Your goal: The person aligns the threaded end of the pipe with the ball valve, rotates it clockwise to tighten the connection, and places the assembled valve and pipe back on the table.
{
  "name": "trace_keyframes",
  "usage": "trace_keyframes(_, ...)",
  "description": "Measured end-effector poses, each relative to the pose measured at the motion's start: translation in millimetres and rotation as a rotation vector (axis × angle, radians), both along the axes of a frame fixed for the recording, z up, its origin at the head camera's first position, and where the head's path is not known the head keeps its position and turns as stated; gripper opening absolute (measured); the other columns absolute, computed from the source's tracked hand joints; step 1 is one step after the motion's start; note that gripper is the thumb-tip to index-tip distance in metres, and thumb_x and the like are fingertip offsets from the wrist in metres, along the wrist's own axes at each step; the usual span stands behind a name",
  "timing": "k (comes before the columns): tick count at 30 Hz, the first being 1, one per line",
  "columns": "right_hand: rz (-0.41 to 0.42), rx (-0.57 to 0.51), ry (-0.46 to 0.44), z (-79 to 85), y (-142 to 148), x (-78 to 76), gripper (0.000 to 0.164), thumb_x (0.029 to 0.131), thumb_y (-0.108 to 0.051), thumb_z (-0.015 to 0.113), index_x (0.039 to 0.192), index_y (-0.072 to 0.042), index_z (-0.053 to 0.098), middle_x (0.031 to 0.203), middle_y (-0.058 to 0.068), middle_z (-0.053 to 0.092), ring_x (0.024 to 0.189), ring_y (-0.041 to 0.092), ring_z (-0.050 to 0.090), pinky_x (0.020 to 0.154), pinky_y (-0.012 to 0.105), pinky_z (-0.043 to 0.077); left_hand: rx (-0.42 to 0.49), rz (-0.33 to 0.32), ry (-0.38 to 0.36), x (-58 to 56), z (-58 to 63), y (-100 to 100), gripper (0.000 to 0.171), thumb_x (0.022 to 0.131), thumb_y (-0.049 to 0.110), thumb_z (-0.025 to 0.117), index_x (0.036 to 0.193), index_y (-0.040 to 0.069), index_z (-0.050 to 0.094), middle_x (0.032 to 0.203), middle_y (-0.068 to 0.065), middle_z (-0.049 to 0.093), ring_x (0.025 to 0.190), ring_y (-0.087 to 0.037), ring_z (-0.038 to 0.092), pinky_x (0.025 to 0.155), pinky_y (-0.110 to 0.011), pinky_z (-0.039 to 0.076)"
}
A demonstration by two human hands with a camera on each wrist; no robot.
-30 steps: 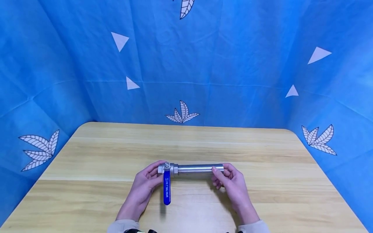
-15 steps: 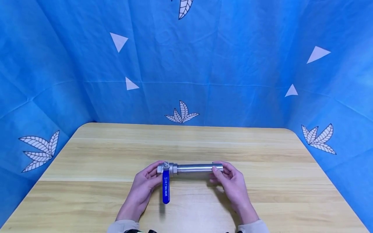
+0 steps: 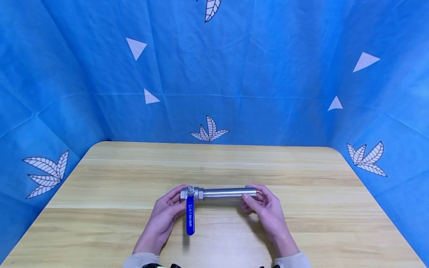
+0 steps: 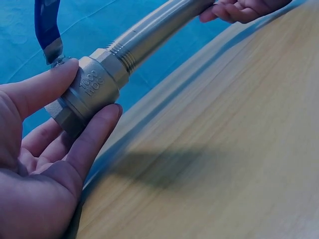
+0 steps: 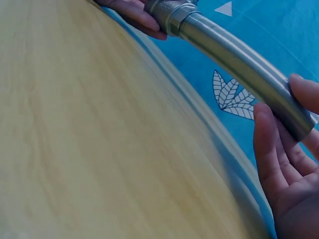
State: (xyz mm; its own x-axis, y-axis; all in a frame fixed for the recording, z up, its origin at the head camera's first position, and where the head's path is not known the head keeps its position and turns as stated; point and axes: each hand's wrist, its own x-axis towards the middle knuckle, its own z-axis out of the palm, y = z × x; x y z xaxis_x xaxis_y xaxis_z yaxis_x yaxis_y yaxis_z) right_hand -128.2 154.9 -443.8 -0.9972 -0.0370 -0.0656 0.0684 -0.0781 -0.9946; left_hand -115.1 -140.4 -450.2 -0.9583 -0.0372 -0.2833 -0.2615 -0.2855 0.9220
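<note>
My left hand [image 3: 165,214] grips the body of a metal ball valve [image 4: 92,87], thumb on one side and fingers on the other. A blue lever handle [image 3: 190,216] on the valve points toward me. From the valve's right end runs a straight steel pipe [image 3: 224,192], its threaded end [image 4: 124,54] at the valve's hex collar with some threads showing. At the pipe's plain far end, my right hand [image 3: 266,212] holds it between thumb and fingers. Valve and pipe hang level above the table, their shadow below them in the left wrist view.
A light wooden table [image 3: 214,163] with rounded back corners lies under both hands. Blue cloth [image 3: 285,74] with white leaf and triangle prints surrounds it at the back and both sides.
My right hand's fingers have shifted slightly around the pipe's end, the thumb now a little farther left. The left hand and valve stay nearly still.
</note>
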Motion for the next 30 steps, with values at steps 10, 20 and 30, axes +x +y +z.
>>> trace_keyframes(10,-0.018,0.016,-0.034,-0.2,-1.2,-0.9,0.044,0.096,-0.007,0.077,0.135,0.001,0.06,0.086,0.006,0.079,0.068,0.018,0.071,0.064,0.028,0.062,0.001,-0.008,-0.004,-0.7,-1.2,-0.4,0.062,0.09,-0.008,0.073,0.149,0.003,0.06,0.144,-0.013,0.07,0.121,-0.015,0.071,0.098,-0.028,0.062)
trace_keyframes(20,0.048,-0.011,0.006,-1.1,2.2,-0.4,0.057,0.092,0.003,0.077,0.143,0.005,0.053,0.091,0.004,0.081,0.069,0.014,0.073,0.066,0.027,0.062,0.004,-0.008,0.001,0.1,-1.5,-0.7,0.061,0.092,-0.005,0.073,0.151,0.004,0.058,0.145,-0.013,0.069,0.122,-0.014,0.07,0.097,-0.027,0.062)
trace_keyframes(30,0.003,0.019,-0.01,-1.2,0.7,-0.6,0.043,0.094,-0.002,0.078,0.132,0.005,0.059,0.088,0.001,0.079,0.072,0.014,0.072,0.069,0.028,0.063,0.022,-0.012,0.003,0.4,-0.2,-1.4,0.062,0.092,-0.007,0.071,0.151,0.002,0.057,0.14,-0.01,0.072,0.118,-0.015,0.072,0.097,-0.028,0.061)
